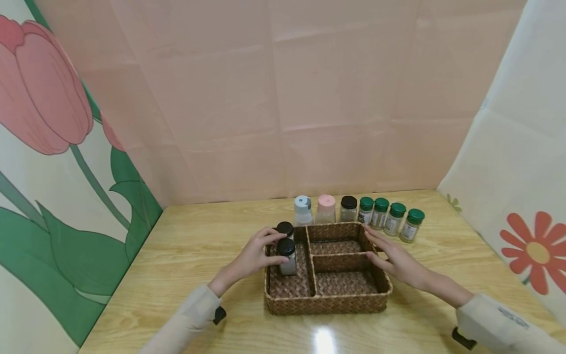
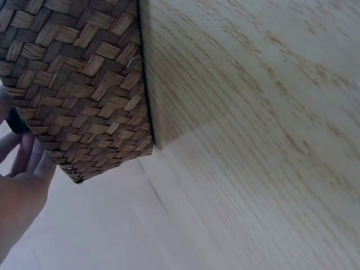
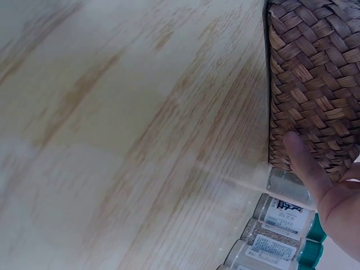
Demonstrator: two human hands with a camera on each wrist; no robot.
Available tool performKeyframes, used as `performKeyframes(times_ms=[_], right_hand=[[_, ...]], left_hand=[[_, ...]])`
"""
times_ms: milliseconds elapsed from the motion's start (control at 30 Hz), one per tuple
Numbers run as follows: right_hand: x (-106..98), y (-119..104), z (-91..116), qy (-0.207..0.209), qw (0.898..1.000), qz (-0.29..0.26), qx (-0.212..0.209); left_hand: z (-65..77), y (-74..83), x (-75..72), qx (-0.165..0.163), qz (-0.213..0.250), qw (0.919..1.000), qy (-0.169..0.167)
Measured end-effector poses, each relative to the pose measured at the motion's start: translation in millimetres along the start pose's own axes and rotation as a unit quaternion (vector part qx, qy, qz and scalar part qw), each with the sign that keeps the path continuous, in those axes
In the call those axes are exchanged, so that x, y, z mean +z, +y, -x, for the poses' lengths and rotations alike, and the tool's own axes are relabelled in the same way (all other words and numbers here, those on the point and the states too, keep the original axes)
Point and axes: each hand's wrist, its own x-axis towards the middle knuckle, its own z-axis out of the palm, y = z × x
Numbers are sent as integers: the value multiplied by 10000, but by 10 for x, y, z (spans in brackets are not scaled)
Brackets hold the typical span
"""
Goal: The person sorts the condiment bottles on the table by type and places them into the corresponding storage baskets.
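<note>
A brown woven basket (image 1: pixel 327 304) with three compartments stands on the wooden table. In its long left compartment are two black-lidded clear jars, one behind the other. My left hand (image 1: pixel 254 253) reaches over the left wall and grips the front jar (image 1: pixel 288 265) between thumb and fingers. Its fingertips lie close to the rear jar (image 1: pixel 285 227). My right hand (image 1: pixel 400 260) holds the right wall, its thumb over the rim. In the right wrist view one finger (image 3: pixel 304 160) lies along the outer weave. The left wrist view shows the basket's side hiding most of the jar.
Behind the basket stand a blue-capped bottle (image 1: pixel 302 209), a pink-capped bottle (image 1: pixel 326 209) and another black-lidded jar (image 1: pixel 348 209). Several green-capped spice jars (image 1: pixel 395 219) continue the row to the right. A pink backdrop (image 1: pixel 283 108) rises at the table's far edge.
</note>
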Motion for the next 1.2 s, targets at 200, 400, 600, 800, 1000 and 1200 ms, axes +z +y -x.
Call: performKeyframes(times_ms=[200, 400, 600, 800, 1000, 1200], right_hand=[[-14, 0, -1, -59, 9999, 75, 57], [-10, 5, -18, -26, 10000, 52, 4], [-15, 3, -15, -34, 9999, 89, -34], [-46, -6, -32, -82, 9999, -24, -108], [-117, -57, -78, -374, 9992, -127, 71], [-201, -118, -119, -452, 9989, 153, 43]], left_hand=[[14, 18, -19, -19, 51, 10000, 39], [46, 20, -46, 90, 339, 9991, 236], [83, 1, -45, 180, 445, 9982, 354], [113, 11, -64, 206, 429, 9979, 438], [157, -15, -95, 285, 297, 9976, 549], [184, -27, -121, 280, 248, 9972, 652]])
